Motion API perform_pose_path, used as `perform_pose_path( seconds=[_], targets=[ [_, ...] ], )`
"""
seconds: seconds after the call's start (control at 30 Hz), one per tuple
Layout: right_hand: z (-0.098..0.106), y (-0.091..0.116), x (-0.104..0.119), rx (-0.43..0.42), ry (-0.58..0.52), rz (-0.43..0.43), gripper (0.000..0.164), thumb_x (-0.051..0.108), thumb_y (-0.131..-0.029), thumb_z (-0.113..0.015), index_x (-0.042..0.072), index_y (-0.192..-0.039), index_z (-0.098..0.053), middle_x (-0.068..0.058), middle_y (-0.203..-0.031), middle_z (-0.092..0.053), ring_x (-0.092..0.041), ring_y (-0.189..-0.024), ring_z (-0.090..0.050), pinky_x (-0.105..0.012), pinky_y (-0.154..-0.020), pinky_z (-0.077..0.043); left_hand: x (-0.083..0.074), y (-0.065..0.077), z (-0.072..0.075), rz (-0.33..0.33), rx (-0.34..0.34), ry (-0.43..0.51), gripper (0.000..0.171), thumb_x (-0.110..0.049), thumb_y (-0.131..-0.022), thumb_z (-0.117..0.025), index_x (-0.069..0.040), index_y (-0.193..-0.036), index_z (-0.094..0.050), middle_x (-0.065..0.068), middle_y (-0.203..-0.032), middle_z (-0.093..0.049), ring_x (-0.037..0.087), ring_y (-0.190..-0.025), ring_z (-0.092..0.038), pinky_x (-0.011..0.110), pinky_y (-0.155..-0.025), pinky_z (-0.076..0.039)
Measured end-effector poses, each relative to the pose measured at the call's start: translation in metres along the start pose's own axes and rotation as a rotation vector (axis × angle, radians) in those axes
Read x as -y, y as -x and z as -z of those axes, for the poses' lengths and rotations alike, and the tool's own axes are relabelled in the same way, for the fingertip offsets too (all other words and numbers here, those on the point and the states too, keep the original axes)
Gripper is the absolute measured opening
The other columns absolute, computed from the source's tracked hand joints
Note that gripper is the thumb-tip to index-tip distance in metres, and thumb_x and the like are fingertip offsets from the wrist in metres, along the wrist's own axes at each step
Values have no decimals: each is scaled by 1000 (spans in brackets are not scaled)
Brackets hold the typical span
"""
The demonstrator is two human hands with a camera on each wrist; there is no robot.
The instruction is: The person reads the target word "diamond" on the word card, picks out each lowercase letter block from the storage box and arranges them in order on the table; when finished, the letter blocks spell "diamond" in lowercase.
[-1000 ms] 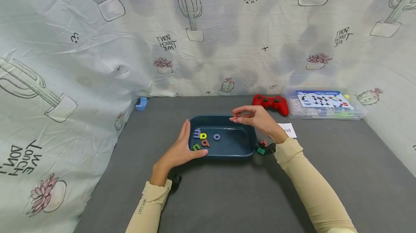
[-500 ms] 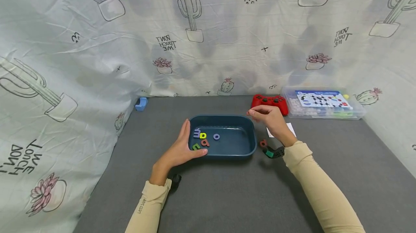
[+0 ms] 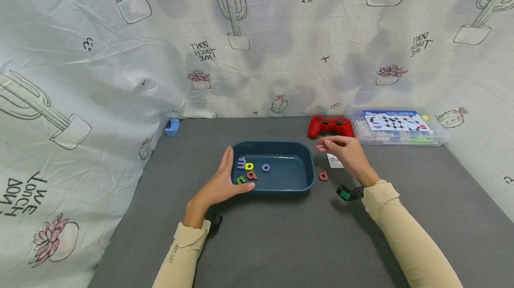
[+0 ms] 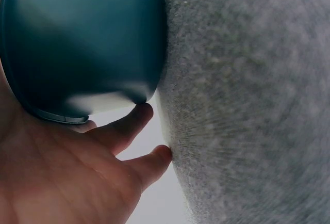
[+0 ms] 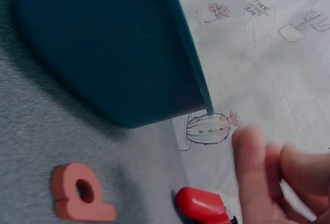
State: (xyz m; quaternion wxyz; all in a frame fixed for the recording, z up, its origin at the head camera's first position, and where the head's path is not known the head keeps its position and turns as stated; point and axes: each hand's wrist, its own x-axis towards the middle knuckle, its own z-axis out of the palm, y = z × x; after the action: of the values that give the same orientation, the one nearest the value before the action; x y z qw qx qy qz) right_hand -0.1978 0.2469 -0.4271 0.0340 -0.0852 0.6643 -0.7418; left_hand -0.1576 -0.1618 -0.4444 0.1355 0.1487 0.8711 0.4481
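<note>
A dark blue tray (image 3: pixel 291 174) sits mid-table. My left hand (image 3: pixel 218 186) grips its left end, thumb over the front rim and fingers along the outer wall. Inside lie a purple letter m (image 3: pixel 241 164), a yellow letter (image 3: pixel 249 166), a red letter (image 3: pixel 251 175), a green letter (image 3: pixel 240 180) and a purple letter o (image 3: pixel 266 168). My right hand (image 3: pixel 348 156) hovers right of the tray, fingers loosely bent, with nothing visible in them. Below it, a white card (image 3: pixel 334 161) is partly covered. A red letter (image 5: pixel 77 195) rests on the table beside the tray.
Behind my right hand lies a red game controller (image 3: pixel 330 126), with a clear plastic case (image 3: pixel 397 138) to its right. A small blue piece (image 3: pixel 172 127) lies at the back left. Patterned cloth (image 3: pixel 265 69) hangs behind the grey table (image 3: pixel 273 243).
My right hand has moved from over the tray's back right corner to the right and lower, uncovering the red letter and part of the card. The left hand keeps its hold.
</note>
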Motion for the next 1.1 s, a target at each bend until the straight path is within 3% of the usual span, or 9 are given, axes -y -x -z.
perform_pose_path(
  seconds=[0.13,0.23,0.4,0.6,0.77,1.0,1.1],
  targets=[
    [8,8,3,12,-164,-148,40,2,-110,-58,-21,-143,-52,-15,-123,-75,-26,-116,-74,-43,-109,-43,-1,0,-1,5,0,-4,136,-60,-86,-82,-15,-171,13,3,-177,20,38,-163,1,68,-123,-16],
    [15,13,5,38,-299,-235,31,0,-113,-50,-9,-139,-64,-16,-132,-72,-27,-126,-69,-45,-116,-34,-1,0,-1,4,-1,-9,136,-61,-86,-82,-14,-171,12,4,-177,20,39,-162,1,68,-123,-16],
    [24,21,4,87,-450,-280,43,-10,-112,-37,4,-129,-74,-13,-134,-71,-29,-134,-62,-46,-119,-25,0,-2,0,0,-1,-10,135,-61,-86,-82,-14,-171,13,3,-177,20,39,-162,1,68,-123,-16],
    [30,28,0,106,-442,-285,46,-15,-110,-38,6,-133,-73,-16,-147,-64,-26,-136,-61,-44,-118,-29,2,-2,-1,4,-1,-9,136,-62,-86,-81,-16,-171,13,2,-177,21,39,-162,1,69,-123,-15],
    [29,32,-2,79,-457,-320,43,-14,-109,-43,1,-140,-69,-20,-156,-55,-25,-137,-60,-41,-117,-31,1,-1,-1,3,-1,-4,135,-61,-86,-81,-15,-171,13,1,-177,21,39,-162,2,70,-123,-15],
    [29,37,-4,33,-449,-345,47,-12,-108,-50,-11,-155,-48,-19,-144,-65,-24,-130,-66,-41,-117,-30,2,-3,0,16,2,-12,135,-62,-86,-81,-16,-171,14,2,-177,21,40,-162,0,69,-123,-16],
    [31,41,-5,29,-448,-328,39,-10,-108,-52,-12,-147,-57,-20,-135,-70,-26,-124,-70,-41,-115,-33,2,-4,0,22,3,-20,135,-63,-86,-81,-16,-171,14,2,-177,21,40,-162,-1,69,-122,-17]
  ],
)
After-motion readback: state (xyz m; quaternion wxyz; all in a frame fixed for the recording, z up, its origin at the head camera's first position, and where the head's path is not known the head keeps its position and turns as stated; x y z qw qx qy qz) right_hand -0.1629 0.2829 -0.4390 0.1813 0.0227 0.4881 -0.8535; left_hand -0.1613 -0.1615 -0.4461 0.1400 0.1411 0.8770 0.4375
